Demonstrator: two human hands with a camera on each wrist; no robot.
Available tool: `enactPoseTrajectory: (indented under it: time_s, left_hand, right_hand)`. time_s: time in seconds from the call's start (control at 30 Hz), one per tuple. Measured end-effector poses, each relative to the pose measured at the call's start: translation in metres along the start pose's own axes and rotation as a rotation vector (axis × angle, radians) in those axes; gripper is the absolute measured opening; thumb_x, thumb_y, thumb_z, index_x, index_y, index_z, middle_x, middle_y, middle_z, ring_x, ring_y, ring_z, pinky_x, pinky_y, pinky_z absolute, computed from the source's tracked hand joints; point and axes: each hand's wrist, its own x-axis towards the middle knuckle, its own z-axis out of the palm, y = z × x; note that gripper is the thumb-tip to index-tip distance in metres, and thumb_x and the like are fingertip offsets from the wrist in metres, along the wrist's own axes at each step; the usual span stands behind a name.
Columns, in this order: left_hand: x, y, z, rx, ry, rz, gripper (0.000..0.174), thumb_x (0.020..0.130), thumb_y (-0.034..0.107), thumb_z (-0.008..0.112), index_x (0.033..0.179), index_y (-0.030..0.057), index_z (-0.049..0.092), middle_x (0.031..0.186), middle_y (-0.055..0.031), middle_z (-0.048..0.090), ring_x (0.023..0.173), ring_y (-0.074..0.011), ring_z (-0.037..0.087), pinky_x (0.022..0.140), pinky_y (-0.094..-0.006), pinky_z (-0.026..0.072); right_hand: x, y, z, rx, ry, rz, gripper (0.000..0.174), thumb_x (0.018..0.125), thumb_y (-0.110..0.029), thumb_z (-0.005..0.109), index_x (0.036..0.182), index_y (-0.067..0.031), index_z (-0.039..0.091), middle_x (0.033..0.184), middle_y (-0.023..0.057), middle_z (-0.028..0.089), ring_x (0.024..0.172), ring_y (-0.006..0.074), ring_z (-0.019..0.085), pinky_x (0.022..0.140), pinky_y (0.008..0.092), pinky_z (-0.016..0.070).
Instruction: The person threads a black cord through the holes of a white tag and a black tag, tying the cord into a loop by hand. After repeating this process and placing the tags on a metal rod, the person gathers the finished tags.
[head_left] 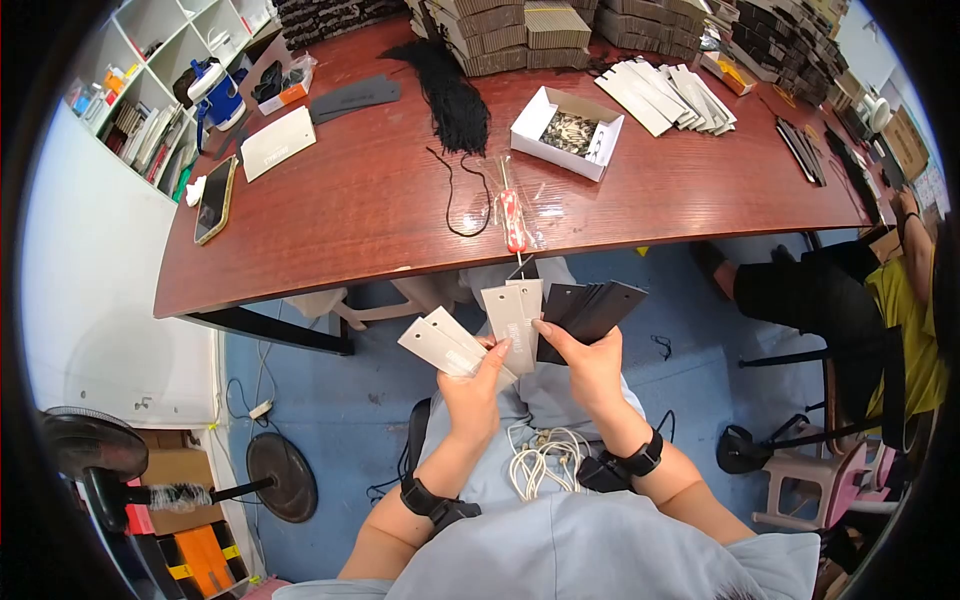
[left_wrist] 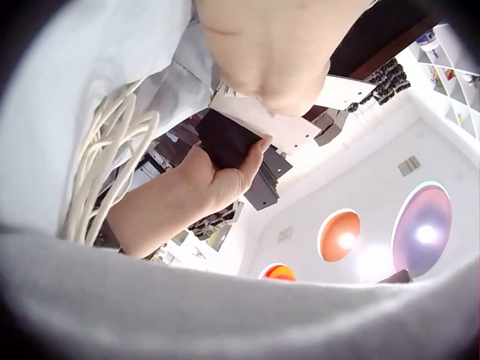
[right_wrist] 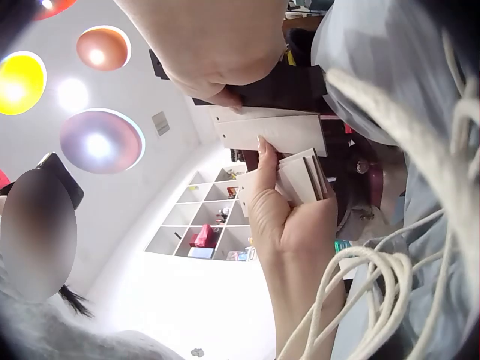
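My left hand point(head_left: 470, 398) grips a small fan of pale hang tags point(head_left: 436, 345), each with a hole near one end. In my right hand point(head_left: 597, 372) is a fanned stack of black hang tags point(head_left: 606, 308). Between the hands stand more pale tags point(head_left: 512, 322) with faint printing; the right thumb presses on them, and the left fingertips reach their edge. The right wrist view shows the left hand point(right_wrist: 289, 214) curled round its pale stack point(right_wrist: 304, 178). In the left wrist view the right hand point(left_wrist: 225, 184) holds the black stack point(left_wrist: 229, 141).
Just beyond the tags, a red-and-white-handled tool point(head_left: 513, 222) points over the table edge point(head_left: 400, 270). On the table lie black cords point(head_left: 455, 105), a white box of small metal parts point(head_left: 567, 133), pale strips point(head_left: 665, 95) and a phone point(head_left: 215, 200). Another person point(head_left: 905, 310) sits at right.
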Motion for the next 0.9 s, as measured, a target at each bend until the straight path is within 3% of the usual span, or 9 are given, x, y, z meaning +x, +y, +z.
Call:
enactPoseTrajectory:
  time_s: [0.17,0.3,0.4,0.9]
  left_hand:
    - [0.011,0.002,0.001,0.016,-0.028,0.007,0.011,0.070,-0.001,0.062,0.077,0.0018,0.054,0.075,-0.0022,0.055,0.068,-0.0077,0.050,0.063,-0.0204,0.0395]
    - [0.023,-0.002,-0.001,0.086,-0.032,0.032,0.010,0.070,-0.001,0.062,0.076,0.0017,0.054,0.074,-0.0019,0.055,0.066,-0.0069,0.049,0.061,-0.0202,0.0391]
    - [0.030,0.001,0.001,0.111,-0.040,0.034,0.010,0.070,-0.001,0.062,0.076,0.0015,0.054,0.073,-0.0017,0.055,0.065,-0.0069,0.050,0.060,-0.0201,0.0395]
    - [0.032,0.002,-0.009,-0.048,-0.060,-0.027,0.015,0.067,-0.006,0.061,0.077,0.0022,0.053,0.075,-0.0034,0.055,0.070,-0.0100,0.052,0.066,-0.0222,0.0415]
  right_hand:
    - [0.005,0.001,0.000,0.011,0.024,-0.012,0.017,0.067,0.001,0.064,0.083,0.0001,0.058,0.079,0.0051,0.060,0.070,0.0097,0.056,0.066,0.0223,0.0436]
    - [0.008,-0.002,-0.010,-0.024,0.084,-0.059,0.015,0.069,-0.003,0.064,0.082,0.0011,0.059,0.076,0.0029,0.060,0.066,0.0064,0.053,0.059,0.0192,0.0425]
    - [0.006,-0.001,-0.016,-0.216,0.010,-0.073,0.015,0.068,-0.006,0.066,0.079,0.0013,0.058,0.068,0.0002,0.057,0.059,0.0039,0.050,0.052,0.0174,0.0409]
    - [0.016,0.001,-0.006,-0.185,0.001,-0.027,0.014,0.068,-0.008,0.068,0.077,-0.0009,0.059,0.069,0.0002,0.058,0.061,0.0043,0.051,0.054,0.0177,0.0417]
